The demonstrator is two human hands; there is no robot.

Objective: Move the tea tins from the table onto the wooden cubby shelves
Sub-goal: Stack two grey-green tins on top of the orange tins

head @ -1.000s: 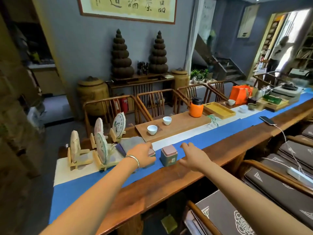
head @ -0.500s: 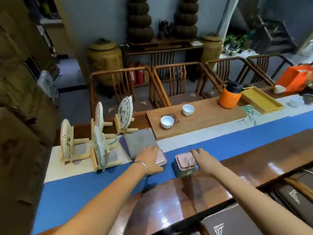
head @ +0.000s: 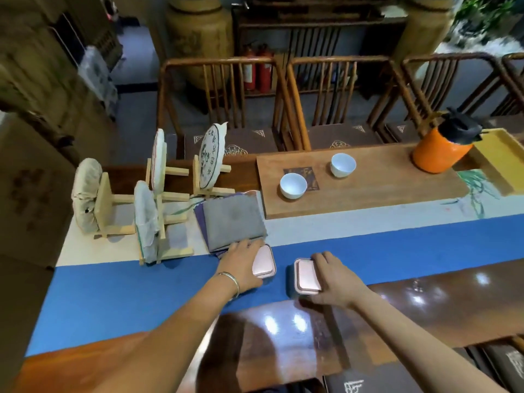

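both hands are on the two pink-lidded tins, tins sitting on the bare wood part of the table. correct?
Not quite. The head view shows the left hand on one pink-lidded tin and the right hand on the other tin, but both tins sit on the blue table runner, not on bare wood. The bare wood starts just nearer the person.

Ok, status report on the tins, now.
Left hand on left tea tin, right hand on right tea tin. Both tins on blue runner, unlifted. Folded grey cloth beside left tin. Cubby shelves out of view.
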